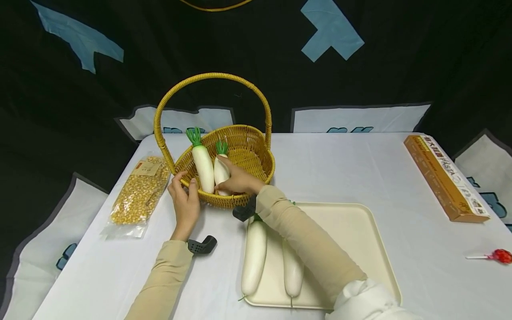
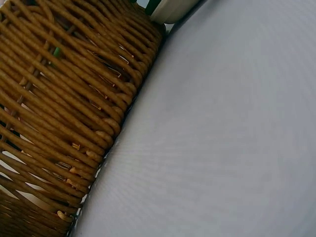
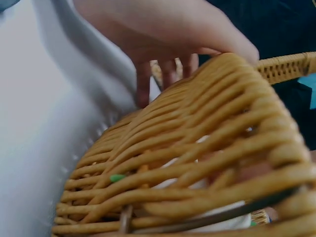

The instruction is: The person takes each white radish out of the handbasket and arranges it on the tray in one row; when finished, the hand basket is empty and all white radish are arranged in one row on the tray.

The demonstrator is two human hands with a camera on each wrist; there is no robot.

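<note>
A yellow wicker basket (image 1: 250, 155) with a tall arched handle stands at the back of the table. Two white radishes with green tops lean inside it: the left radish (image 1: 204, 169) and, beside it, the right radish (image 1: 221, 171). My right hand (image 1: 239, 178) reaches over the front rim and holds the right radish, thumb and fingers on either side. At the basket's front left, my left hand (image 1: 186, 204) grips the rim. In the right wrist view that left hand (image 3: 168, 29) has its thumb over the edge and its fingers along the outer weave (image 3: 197, 138).
A cream tray (image 1: 344, 222) sits at the front, bearing a radish (image 1: 254, 258) and another radish (image 1: 293, 271) under my right forearm. Left of the basket lies a bag of corn kernels (image 1: 142, 191). A pasta box (image 1: 446, 178) and a red lollipop (image 1: 500, 256) lie right.
</note>
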